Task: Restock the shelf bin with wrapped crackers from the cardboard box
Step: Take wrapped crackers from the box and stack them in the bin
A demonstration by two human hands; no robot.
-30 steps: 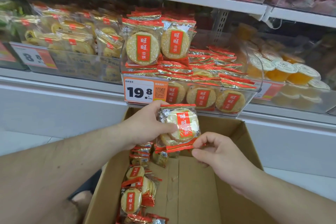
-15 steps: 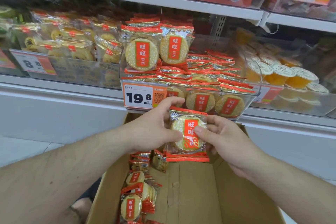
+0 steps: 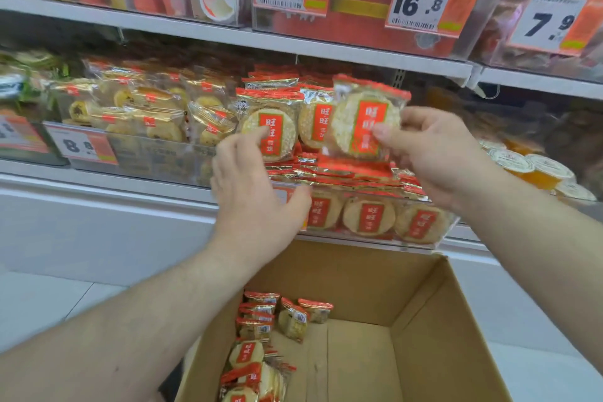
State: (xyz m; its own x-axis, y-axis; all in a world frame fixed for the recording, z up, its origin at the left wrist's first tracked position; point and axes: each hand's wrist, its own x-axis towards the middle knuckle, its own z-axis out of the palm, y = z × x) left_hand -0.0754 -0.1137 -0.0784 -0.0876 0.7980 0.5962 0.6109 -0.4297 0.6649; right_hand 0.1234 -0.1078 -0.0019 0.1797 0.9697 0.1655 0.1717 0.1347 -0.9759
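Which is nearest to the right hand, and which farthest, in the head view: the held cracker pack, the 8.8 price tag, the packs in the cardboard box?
From the right hand:
1. Held cracker pack, pinched in its fingers.
2. Packs in the cardboard box, below, lower left.
3. 8.8 price tag, far left on the shelf edge.

Bin [image 3: 421, 246] right side lower, room above; upright packets [image 3: 277, 127] crowd left

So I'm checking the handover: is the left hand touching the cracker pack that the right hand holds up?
Apart. The head view shows the left hand open, lower and leftward, away from the cracker pack pinched by the right hand.
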